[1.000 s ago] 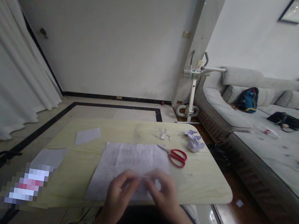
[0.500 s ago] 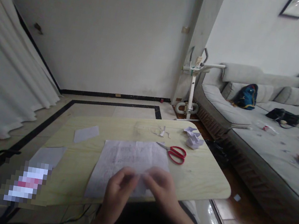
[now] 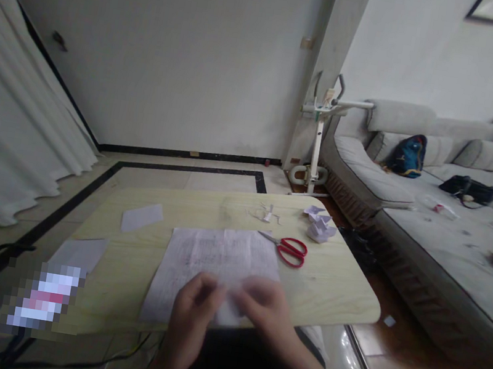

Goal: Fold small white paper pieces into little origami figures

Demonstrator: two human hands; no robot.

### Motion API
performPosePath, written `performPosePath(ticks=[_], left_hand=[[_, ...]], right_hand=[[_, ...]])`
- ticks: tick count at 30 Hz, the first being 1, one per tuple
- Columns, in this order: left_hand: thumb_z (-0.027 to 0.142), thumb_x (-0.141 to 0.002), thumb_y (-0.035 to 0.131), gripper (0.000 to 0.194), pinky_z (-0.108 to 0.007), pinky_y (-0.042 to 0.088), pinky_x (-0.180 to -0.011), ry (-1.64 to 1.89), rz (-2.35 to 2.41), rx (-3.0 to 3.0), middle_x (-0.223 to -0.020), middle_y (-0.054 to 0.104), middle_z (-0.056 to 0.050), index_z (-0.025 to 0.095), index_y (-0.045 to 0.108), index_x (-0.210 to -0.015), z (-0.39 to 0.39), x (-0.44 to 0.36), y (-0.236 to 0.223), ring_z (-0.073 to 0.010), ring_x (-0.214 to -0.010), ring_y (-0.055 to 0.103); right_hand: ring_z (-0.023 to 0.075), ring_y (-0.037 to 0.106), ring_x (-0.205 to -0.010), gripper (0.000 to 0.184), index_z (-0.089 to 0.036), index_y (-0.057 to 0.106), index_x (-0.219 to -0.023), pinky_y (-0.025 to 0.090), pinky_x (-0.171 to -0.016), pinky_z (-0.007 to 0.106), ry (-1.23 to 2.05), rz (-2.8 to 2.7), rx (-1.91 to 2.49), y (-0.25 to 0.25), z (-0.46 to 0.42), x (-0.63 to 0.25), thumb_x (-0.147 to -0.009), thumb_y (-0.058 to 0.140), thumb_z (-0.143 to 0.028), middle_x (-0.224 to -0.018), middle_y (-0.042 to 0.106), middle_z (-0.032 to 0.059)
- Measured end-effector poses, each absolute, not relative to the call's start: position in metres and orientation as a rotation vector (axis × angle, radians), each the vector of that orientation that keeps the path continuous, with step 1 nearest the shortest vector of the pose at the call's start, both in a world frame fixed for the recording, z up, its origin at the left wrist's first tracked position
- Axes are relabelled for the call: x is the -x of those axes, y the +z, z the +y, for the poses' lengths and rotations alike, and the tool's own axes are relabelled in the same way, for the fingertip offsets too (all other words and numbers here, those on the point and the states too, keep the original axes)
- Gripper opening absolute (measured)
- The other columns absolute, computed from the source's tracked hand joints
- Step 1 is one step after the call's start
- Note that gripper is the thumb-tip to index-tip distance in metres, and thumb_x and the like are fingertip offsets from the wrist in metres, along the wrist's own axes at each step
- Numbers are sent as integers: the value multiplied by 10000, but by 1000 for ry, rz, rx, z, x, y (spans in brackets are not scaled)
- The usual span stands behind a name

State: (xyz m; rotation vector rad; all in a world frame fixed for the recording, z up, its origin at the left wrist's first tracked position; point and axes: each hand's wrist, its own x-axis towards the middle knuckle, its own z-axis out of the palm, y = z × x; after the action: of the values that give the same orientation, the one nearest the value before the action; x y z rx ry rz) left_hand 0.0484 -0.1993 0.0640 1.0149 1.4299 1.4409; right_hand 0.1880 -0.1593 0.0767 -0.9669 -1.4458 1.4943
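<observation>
My left hand (image 3: 200, 299) and my right hand (image 3: 263, 302) meet above the near edge of the table, fingertips pinched close together. Between them is a small pale piece of paper (image 3: 229, 311), blurred, so its folds cannot be made out. Under the hands lies a large printed sheet (image 3: 212, 254) with crease lines. Just past its right edge rest red-handled scissors (image 3: 290, 252), blades pointing left onto the sheet's top corner.
Folded paper shapes (image 3: 320, 227) sit at the table's far right corner, with thin paper scraps (image 3: 267, 214) to their left. Plain paper pieces (image 3: 142, 218) and a pixelated bright screen (image 3: 44, 297) lie on the left. A sofa (image 3: 429, 238) stands to the right.
My hands stay over the printed sheet, their fingertips slightly farther apart. The right fingers are blurred in both frames. The things on the table keep their places.
</observation>
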Motion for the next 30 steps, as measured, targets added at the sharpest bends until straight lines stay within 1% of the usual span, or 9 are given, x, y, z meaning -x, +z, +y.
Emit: performPosePath(ticks=[4, 9, 12, 19, 26, 30], left_hand=[[379, -766, 625, 253, -201, 444, -499, 1405, 1422, -1040, -588, 547, 25, 176, 551, -634, -199, -49, 68, -125, -557, 512], [401, -764, 620, 231, -213, 473, -528, 1445, 1516, -1086, -625, 607, 5, 177, 628, -706, -198, -51, 74, -154, -609, 567], [392, -754, 636, 217, -225, 492, -564, 1469, 1559, -1100, -661, 642, -7, 178, 653, -725, -199, -51, 75, -167, -644, 595], [377, -752, 655, 206, -239, 511, -578, 1474, 1570, -1209, -658, 647, -10, 175, 658, -710, -199, -47, 73, -170, -636, 604], [378, -759, 650, 220, -224, 489, -547, 1506, 1559, -1218, -632, 627, -1, 173, 655, -678, -198, -48, 71, -150, -595, 568], [362, -789, 632, 222, -217, 471, -532, 1450, 1526, -1324, -627, 618, 0, 172, 656, -677, -199, -46, 70, -147, -591, 561]], right_hand=[[102, 449, -484, 313, -161, 560, -597, 380, -461, 211, 1515, -1421, 997, 79, -160, -187, -721, 668, -428, -518, 505, -20], [103, 454, -482, 330, -158, 574, -614, 394, -468, 217, 1519, -1399, 1007, 79, -160, -187, -709, 679, -457, -517, 512, -20], [101, 454, -495, 331, -155, 590, -631, 397, -478, 215, 1507, -1407, 985, 77, -160, -188, -725, 672, -461, -537, 521, -18], [103, 436, -512, 342, -170, 560, -593, 389, -496, 222, 1409, -1512, 941, 75, -158, -190, -771, 648, -447, -535, 492, -26], [116, 477, -549, 286, -166, 597, -629, 412, -531, 230, 1325, -1566, 928, 73, -157, -192, -793, 640, -395, -567, 528, -19], [130, 530, -605, 200, -161, 659, -728, 436, -579, 239, 1318, -1566, 935, 72, -156, -192, -807, 637, -344, -635, 594, -4]])
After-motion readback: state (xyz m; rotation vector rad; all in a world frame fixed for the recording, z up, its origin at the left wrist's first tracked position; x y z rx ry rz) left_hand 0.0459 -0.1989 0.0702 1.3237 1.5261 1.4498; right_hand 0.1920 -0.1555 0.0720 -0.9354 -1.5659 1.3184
